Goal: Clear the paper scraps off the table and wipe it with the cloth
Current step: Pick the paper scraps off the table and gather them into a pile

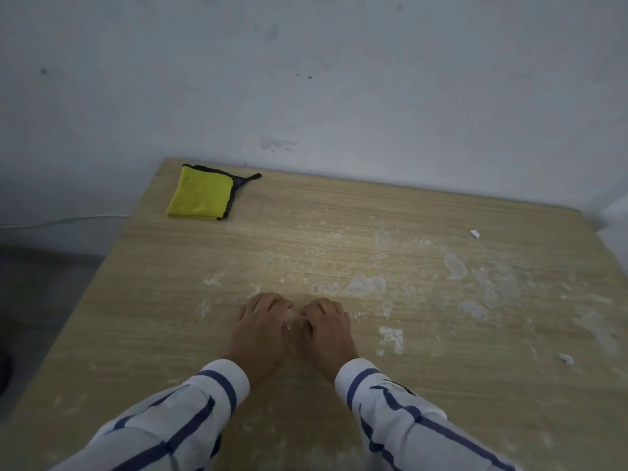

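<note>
On the pale wood-grain table [163, 334], toward the near middle: left hand [261, 329] and right hand [328, 329], knuckles up, almost touching, fingers curled down onto the surface. Impossible to tell whether either grips anything; only a tiny white speck showing between them. At both wrists: white sleeves with blue stripes [217, 385].

At the far-left corner, well apart from both hands: folded yellow cloth with dark edging [200, 195], lying flat.

Out to the right: small white paper scrap [474, 233] toward the far edge, and second white paper scrap [565, 358] near the right edge.

Across the middle and right of the tabletop: whitish dried patches [367, 285].
</note>
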Motion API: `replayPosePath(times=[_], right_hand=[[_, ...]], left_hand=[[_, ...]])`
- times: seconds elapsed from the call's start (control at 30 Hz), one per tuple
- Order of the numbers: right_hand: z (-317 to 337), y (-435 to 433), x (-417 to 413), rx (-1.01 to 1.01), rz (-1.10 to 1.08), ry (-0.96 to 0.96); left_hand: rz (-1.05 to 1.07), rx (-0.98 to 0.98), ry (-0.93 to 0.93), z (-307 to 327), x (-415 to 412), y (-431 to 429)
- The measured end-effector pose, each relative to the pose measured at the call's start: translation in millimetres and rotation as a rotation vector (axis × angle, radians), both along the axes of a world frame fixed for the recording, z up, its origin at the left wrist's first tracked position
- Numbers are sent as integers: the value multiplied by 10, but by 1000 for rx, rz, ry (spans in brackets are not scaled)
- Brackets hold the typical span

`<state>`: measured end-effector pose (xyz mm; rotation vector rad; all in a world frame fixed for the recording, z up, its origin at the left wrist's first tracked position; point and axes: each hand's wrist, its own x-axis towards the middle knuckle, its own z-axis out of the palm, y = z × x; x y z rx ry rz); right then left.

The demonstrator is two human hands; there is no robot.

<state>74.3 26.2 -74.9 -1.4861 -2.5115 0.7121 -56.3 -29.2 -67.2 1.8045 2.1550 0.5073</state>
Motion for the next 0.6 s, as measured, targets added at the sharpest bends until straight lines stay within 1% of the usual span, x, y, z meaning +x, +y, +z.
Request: replayPosePath(times=[0.1, 0.2, 0.3, 0.4, 0.6], right_hand=[[20, 25, 251, 20, -63, -11], [50, 83, 562, -4, -98, -53], [28, 171, 932, -16, -136, -85], [10, 256, 1305, -11, -154, -122], [-26, 427, 2019, -37, -188, -145]], left_hand=[[-121, -27, 23, -80, 263, 85], [-219, -120, -6, -151, 581, 197], [-225, -149, -22, -165, 957, 296], [-215, -116, -32, -229, 1328, 395], [-224, -166, 13, -319, 1969, 633]])
